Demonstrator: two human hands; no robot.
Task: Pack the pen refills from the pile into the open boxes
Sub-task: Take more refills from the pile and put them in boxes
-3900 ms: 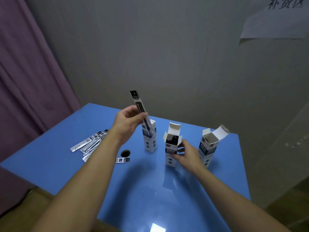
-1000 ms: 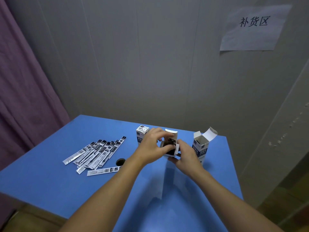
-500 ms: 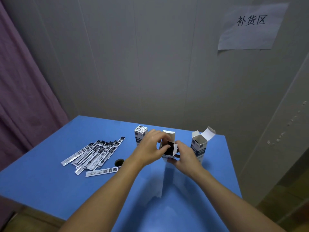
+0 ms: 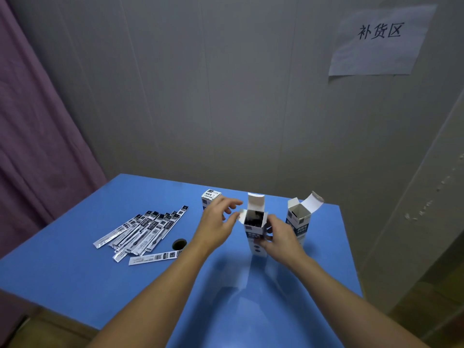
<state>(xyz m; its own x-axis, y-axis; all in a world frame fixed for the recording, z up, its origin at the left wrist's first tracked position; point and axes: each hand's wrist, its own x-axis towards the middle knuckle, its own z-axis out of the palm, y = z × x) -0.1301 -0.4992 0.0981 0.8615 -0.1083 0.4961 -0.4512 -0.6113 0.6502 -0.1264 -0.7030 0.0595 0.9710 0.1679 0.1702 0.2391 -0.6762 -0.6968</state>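
Three tall white-and-navy cardboard boxes stand upright on the flat blue tabletop (image 4: 251, 310), all close around the two hands. Largest after the table is the fanned pile of slim silver-and-black packaged pen refills (image 4: 144, 228), lying well out to the left of the left hand (image 4: 216, 223), their long axes slanting away toward the far side. The middle box (image 4: 254, 229), flaps up and dark refill ends showing inside, sits between the hands; the right hand (image 4: 278, 237) grips its side, fingers curled round it. The empty open box (image 4: 298, 219) stands just beyond the right hand, the closed box (image 4: 210, 199) just behind the left. The left hand holds nothing, fingers loosely spread, one fingertip at the middle box's side flap. Being nearer the pile, it is likely the one to fetch, reaching leftward.
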